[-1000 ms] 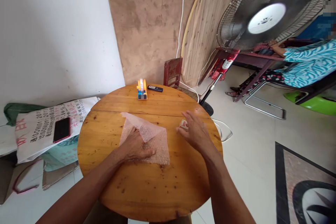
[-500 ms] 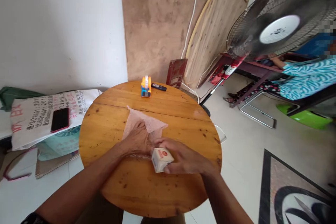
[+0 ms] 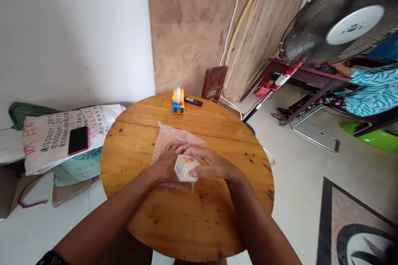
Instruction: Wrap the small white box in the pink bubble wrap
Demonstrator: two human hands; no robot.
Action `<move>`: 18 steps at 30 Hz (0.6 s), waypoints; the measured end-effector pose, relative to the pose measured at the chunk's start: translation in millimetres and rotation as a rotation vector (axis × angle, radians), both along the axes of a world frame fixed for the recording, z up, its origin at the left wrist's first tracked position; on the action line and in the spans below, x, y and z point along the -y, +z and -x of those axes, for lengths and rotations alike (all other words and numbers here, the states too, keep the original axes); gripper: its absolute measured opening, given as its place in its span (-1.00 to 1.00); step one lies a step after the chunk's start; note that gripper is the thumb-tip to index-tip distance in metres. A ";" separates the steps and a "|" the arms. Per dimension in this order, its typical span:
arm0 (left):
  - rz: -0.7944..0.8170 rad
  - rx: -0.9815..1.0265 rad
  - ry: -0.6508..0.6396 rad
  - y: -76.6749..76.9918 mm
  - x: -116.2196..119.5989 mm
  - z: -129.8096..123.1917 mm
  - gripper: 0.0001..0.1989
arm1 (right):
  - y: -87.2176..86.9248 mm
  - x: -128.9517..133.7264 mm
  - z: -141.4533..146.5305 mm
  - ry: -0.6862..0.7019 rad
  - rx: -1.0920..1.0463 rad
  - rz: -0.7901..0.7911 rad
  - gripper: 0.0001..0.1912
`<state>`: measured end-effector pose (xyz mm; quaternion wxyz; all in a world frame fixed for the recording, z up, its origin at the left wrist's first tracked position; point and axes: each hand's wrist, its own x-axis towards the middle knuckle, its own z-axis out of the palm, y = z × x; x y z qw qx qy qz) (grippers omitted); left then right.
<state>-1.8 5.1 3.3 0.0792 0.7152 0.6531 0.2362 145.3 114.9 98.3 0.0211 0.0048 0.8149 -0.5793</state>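
A small white box with reddish print (image 3: 185, 170) is gripped by my right hand (image 3: 216, 165), thumb on the near side and fingers over the far side. It is held over a sheet of pinkish, see-through bubble wrap (image 3: 168, 134) on the round wooden table (image 3: 186, 223). My left hand (image 3: 164, 165) lies on the wrap just left of the box, its fingers stretched forward, partly hidden behind the box and my right hand.
An orange and blue tape dispenser (image 3: 178, 102) and a small black device (image 3: 193, 101) stand at the table's far edge. A phone (image 3: 78, 140) lies on printed sacks (image 3: 104, 122) to the left. Rightward are a fan (image 3: 338, 29) and a seated person (image 3: 371, 91).
My right hand has carried the box up and left, closer to my left hand and over the wrap. The left hand stays on the wrap. The whole view has shifted slightly.
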 end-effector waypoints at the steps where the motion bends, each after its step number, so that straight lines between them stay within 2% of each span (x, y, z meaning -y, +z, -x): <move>1: -0.016 0.029 -0.009 2.8 1.4 -1.2 -0.28 | -6.6 -9.4 2.6 -0.089 -0.021 0.043 -0.68; 3: -0.031 0.066 0.002 7.6 3.3 -4.0 -0.03 | -19.9 -27.0 5.1 -0.253 -0.058 0.093 -0.72; 4: -0.025 0.072 0.012 9.2 3.9 -5.1 0.03 | -26.9 -34.4 5.2 -0.322 -0.065 0.114 -0.73; 9: 0.052 0.114 0.028 17.3 9.1 -2.1 0.00 | -56.6 -51.6 1.1 -0.545 -0.080 0.240 -0.64; 13: 0.094 0.135 0.134 28.0 19.2 14.5 -0.21 | -60.7 -47.9 0.3 -0.507 -0.068 0.213 -0.61; 18: 0.196 0.090 0.154 25.9 29.4 30.7 -0.15 | -58.9 -37.1 4.2 -0.460 -0.079 0.031 -0.66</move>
